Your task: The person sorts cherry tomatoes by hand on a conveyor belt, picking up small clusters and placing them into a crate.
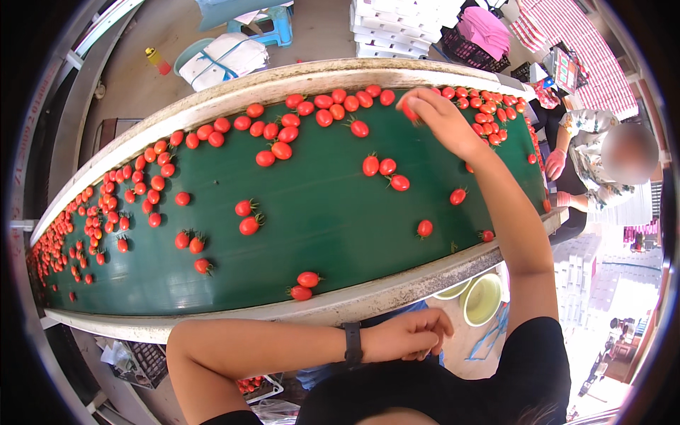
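Note:
Many small red cherry tomatoes [282,150] lie on a green conveyor belt [329,212], some with green stems. Over the belt's far side, right of centre, my right hand [433,114] has a red tomato [409,109] at its fingertips. My left hand [406,337], with a dark band at the wrist, is held near my body on the near side of the belt. Its fingers are curled, and something small and greenish shows under them; what it is cannot be told. Tomatoes crowd together at the belt's left end and along its far edge.
Pale rails [404,289] edge the belt. Beyond it stand stacked white foam boxes [390,32], a blue stool [276,26] and a black crate [473,50] with pink material. A co-worker [584,159] sits at the right end. Green basins [481,300] and a crate [143,361] are on the near side.

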`<state>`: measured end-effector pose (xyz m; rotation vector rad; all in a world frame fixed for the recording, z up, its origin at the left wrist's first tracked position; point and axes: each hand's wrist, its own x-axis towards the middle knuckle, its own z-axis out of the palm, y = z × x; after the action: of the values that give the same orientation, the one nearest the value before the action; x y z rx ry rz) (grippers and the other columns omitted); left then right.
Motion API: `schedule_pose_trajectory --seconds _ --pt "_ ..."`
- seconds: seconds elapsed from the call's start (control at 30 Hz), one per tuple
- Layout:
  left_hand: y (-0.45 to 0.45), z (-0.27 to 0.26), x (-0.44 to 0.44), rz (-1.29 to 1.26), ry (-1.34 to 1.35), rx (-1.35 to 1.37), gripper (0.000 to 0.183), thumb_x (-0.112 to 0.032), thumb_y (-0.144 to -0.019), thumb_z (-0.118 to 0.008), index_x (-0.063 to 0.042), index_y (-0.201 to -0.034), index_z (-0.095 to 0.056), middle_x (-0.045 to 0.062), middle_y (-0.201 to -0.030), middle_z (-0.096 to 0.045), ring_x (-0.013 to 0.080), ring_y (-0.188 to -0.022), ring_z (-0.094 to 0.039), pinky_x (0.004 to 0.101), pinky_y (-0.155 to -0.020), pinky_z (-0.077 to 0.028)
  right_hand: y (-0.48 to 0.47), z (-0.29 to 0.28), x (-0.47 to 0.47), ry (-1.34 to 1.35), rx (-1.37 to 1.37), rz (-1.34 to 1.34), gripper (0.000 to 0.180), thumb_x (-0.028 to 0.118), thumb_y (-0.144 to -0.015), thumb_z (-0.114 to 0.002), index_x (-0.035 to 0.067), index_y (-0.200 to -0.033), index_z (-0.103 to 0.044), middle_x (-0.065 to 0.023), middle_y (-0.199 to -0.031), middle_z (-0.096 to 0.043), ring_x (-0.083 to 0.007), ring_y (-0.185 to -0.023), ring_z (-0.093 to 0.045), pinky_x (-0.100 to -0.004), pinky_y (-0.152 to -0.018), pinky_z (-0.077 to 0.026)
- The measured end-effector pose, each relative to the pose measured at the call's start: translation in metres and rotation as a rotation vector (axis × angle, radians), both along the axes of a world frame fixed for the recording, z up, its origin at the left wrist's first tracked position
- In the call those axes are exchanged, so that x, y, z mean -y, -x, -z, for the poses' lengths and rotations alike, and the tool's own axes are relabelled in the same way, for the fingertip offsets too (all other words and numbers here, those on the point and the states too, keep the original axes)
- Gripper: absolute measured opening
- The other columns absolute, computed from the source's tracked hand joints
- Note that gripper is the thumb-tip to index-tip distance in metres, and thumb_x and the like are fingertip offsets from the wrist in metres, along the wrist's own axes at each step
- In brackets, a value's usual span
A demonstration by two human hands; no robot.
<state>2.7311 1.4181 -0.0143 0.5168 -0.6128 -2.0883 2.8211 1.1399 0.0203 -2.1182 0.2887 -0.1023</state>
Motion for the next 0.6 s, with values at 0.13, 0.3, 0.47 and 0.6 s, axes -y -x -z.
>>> schedule_pose_trajectory --seconds 0.13,0.3,0.47,0.6 --pt "-0.005 -0.010 -0.004 -0.396 0.025 -0.109 0.044 -0.005 -0.088 -0.045 -0.010 -0.128 -0.029 0.008 -0.094 -0.051 0.0109 -0.068 -0.050 0.0220 -0.054 -0.041 0.056 -0.056 -0.066 -0.352 -0.359 -0.383 0.025 0.022 -0.085 -0.064 0.004 -0.101 -0.058 -0.0024 -0.088 -0.059 -0.0094 -0.077 -0.054 -0.0284 -0.070 -0.045" --pt "-0.009 -0.019 -0.005 -0.678 -0.122 -0.060 0.049 -0.006 -0.090 -0.048 -0.012 -0.132 -0.023 0.007 -0.093 -0.051 0.0096 -0.067 -0.052 0.0223 -0.052 -0.042 0.087 -0.059 -0.089 0.019 -0.362 -0.844 0.020 0.021 -0.081 -0.069 0.006 -0.092 -0.063 -0.0053 -0.083 -0.062 -0.0201 -0.081 -0.059 -0.0306 -0.069 -0.045" --pt "-0.013 -0.014 -0.011 -0.533 -0.100 -0.068 0.027 -0.009 -0.093 -0.050 -0.008 -0.118 -0.039 0.005 -0.098 -0.052 0.0090 -0.071 -0.052 0.0221 -0.057 -0.043 0.073 -0.044 -0.064 -0.196 -0.200 -0.611 0.018 0.017 -0.088 -0.059 0.002 -0.097 -0.063 -0.0057 -0.090 -0.061 -0.0164 -0.084 -0.057 -0.0283 -0.073 -0.045" --pt "-0.001 0.000 -0.021 -0.482 0.138 0.136 0.012 -0.014 -0.093 -0.052 -0.006 -0.103 -0.051 0.000 -0.088 -0.053 0.0046 -0.078 -0.050 0.0183 -0.066 -0.043 0.014 -0.010 -0.076 0.582 0.150 -0.299 0.041 0.025 -0.091 -0.053 0.008 -0.127 -0.046 -0.0123 -0.132 -0.044 -0.0252 -0.120 -0.044 -0.0370 -0.100 -0.036"
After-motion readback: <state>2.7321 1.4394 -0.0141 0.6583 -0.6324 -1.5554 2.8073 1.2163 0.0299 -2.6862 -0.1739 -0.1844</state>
